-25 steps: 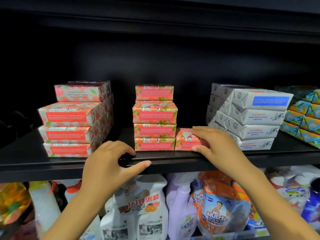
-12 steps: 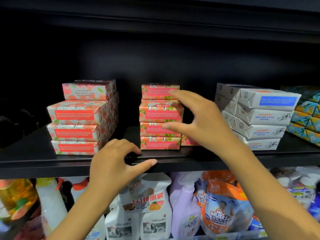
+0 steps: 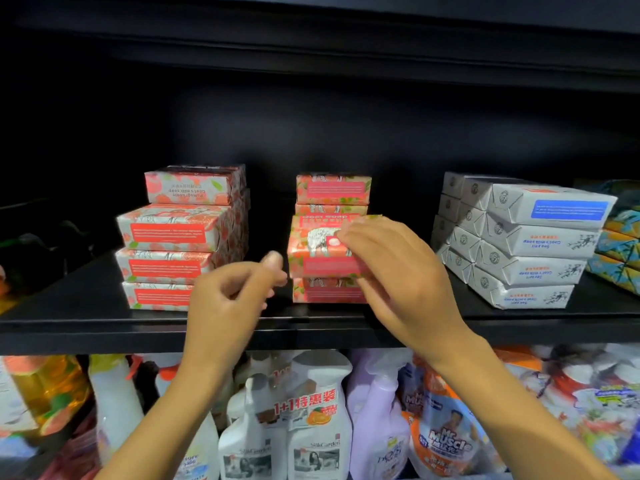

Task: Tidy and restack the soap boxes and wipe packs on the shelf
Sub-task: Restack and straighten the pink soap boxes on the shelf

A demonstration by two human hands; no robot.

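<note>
Your right hand pinches a pink floral cardboard soap box.
Likely light, stiff: grip its ends; left hand loosely curled, empty.

Right hand grips tilted pink soap box at middle stack; left hand loosely curled, just beside box.
</note>
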